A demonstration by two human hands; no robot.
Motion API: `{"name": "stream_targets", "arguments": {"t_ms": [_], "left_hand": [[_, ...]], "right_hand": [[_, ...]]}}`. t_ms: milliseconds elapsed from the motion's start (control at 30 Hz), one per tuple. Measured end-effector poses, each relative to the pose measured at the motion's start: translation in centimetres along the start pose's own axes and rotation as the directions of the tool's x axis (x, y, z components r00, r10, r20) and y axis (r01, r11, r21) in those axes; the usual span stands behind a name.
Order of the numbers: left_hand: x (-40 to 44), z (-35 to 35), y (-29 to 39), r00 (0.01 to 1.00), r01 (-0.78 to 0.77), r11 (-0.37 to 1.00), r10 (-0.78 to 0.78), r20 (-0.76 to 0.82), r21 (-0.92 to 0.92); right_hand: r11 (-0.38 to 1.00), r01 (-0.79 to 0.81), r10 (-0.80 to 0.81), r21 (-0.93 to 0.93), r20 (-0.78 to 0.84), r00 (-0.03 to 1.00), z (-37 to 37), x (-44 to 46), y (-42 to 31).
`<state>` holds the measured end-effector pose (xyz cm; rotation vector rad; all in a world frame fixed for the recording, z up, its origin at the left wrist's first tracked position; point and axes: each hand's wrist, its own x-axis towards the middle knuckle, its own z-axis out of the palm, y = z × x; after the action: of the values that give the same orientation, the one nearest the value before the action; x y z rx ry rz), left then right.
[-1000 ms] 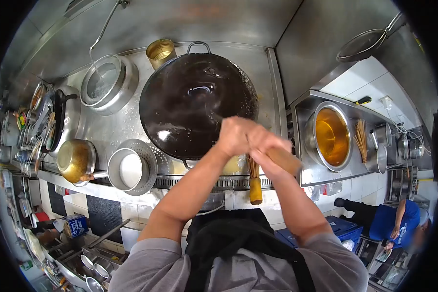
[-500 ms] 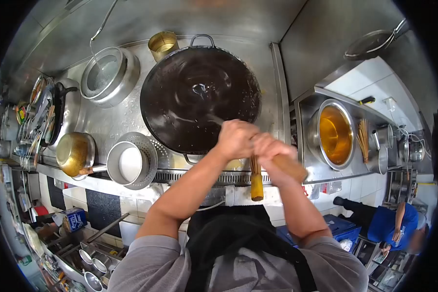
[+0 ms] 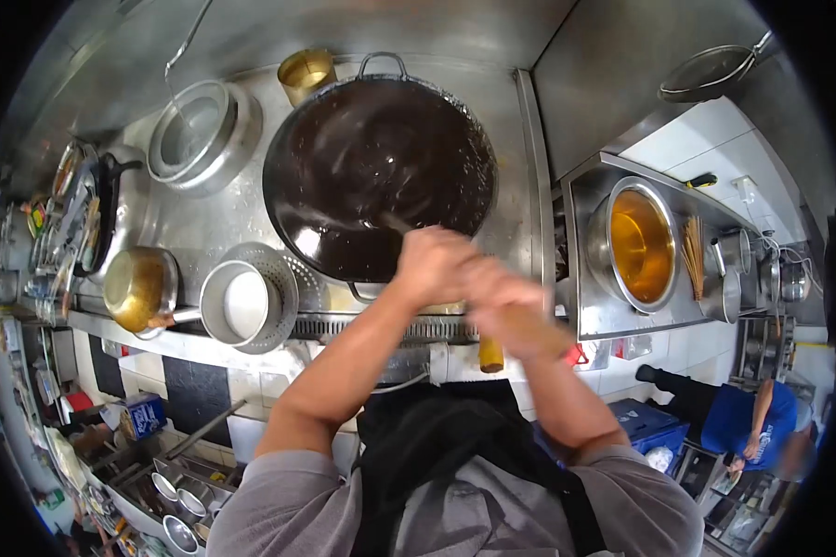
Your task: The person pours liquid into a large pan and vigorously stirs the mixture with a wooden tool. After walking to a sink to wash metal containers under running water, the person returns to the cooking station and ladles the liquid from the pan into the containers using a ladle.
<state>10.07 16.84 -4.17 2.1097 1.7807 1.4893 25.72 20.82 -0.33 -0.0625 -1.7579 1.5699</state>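
Observation:
A large black wok [image 3: 382, 58] sits on the steel range before me, with a glossy dark liquid [image 3: 372, 139] swirling inside. My left hand [image 3: 427, 265] is wrapped round a long tool with a thick wooden handle [image 3: 541, 336], near the wok's front rim. Higher up the same handle, my right hand [image 3: 503, 299] grips it too, blurred by motion. The tool's shaft [image 3: 395, 221] slants into the liquid, which hides its working end. Below my hands shows the yellow handle of a bamboo brush [image 3: 490, 356], partly covered.
Left of the wok stand a white-lined pot [image 3: 240, 306] in a perforated strainer, a brass-coloured pot [image 3: 135, 290] and a steel pot [image 3: 241, 139] under the tap. A tin [image 3: 306, 74] is behind. Rightward is a bowl of amber liquid [image 3: 643, 251]. A co-worker in blue [image 3: 748, 427] is far right.
Both hands have shifted slightly left with the wooden-handled tool, and its shaft has moved left through the liquid. My right hand now covers more of the brush. The liquid's ripples differ.

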Motion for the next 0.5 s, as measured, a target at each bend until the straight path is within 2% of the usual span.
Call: {"name": "stream_targets", "arguments": {"t_ms": [33,67,100,133,167,200,233,267,300,333,367,400,433,467,500], "left_hand": [[1.3,1.9,1.1,0.996,0.077,0.996,-0.080,-0.047,-0.049],[3.0,2.3,0.7,0.998,0.025,0.989,-0.033,-0.054,-0.145],[3.9,1.0,0.1,0.998,0.033,0.988,-0.041,-0.053,-0.148],[2.7,-0.1,-0.9,0.999,0.039,0.992,-0.041,-0.015,-0.117],[1.5,-1.3,-1.9,0.999,0.043,0.995,-0.041,0.024,-0.086],[-1.0,-1.5,-3.1,0.994,0.043,0.999,-0.041,0.098,-0.023],[-0.7,-0.8,-1.9,0.999,0.011,0.998,-0.008,0.046,-0.063],[0.0,0.8,-0.2,1.000,-0.014,0.994,0.012,-0.020,-0.105],[1.4,2.3,0.8,0.998,0.063,0.994,-0.064,-0.003,-0.085],[3.1,3.4,0.6,0.995,0.069,0.987,-0.079,-0.066,-0.147],[4.1,3.0,-0.8,0.993,0.106,0.973,-0.116,-0.035,-0.203],[4.3,1.8,-2.1,0.988,0.150,0.957,-0.156,-0.003,-0.248],[2.3,0.3,-3.0,0.910,0.410,0.878,-0.374,0.182,-0.246],[1.3,0.0,-2.7,0.914,0.399,0.885,-0.363,0.181,-0.240],[0.0,-0.2,-2.1,0.978,0.197,0.964,-0.181,0.101,-0.180]], "right_hand": [[0.999,-0.040,0.040,0.015,-0.025,0.999,-0.1,1.1,-0.9],[0.996,-0.079,0.080,0.032,-0.049,0.996,-0.3,2.1,-1.8],[0.992,-0.116,0.120,0.052,-0.073,0.990,-0.4,3.3,-2.7],[0.980,-0.150,0.140,-0.134,-0.080,0.987,1.7,4.4,-2.8],[0.940,-0.050,0.080,-0.337,0.076,0.994,3.0,3.5,-0.7],[0.976,0.010,0.010,-0.218,0.090,0.996,2.6,2.7,-0.5],[0.993,0.070,-0.060,-0.094,0.104,0.993,2.2,1.9,-0.3],[0.997,0.081,-0.081,-0.013,-0.008,0.997,0.3,0.6,-0.6],[0.999,-0.010,0.015,0.050,-0.101,0.995,-2.2,-0.4,-0.1],[0.982,-0.171,0.183,0.081,-0.170,0.968,-1.3,1.1,-1.1],[0.937,-0.321,0.345,0.136,-0.232,0.909,-0.4,2.5,-2.3],[0.962,-0.253,0.243,-0.100,-0.105,0.964,0.7,3.4,-1.6],[0.944,-0.119,0.133,-0.307,0.026,0.991,1.8,4.3,-1.0],[0.964,-0.049,0.101,-0.260,0.191,0.976,2.7,2.8,-0.3],[0.981,-0.053,0.071,-0.188,0.093,0.993,2.4,0.5,0.2]]}}
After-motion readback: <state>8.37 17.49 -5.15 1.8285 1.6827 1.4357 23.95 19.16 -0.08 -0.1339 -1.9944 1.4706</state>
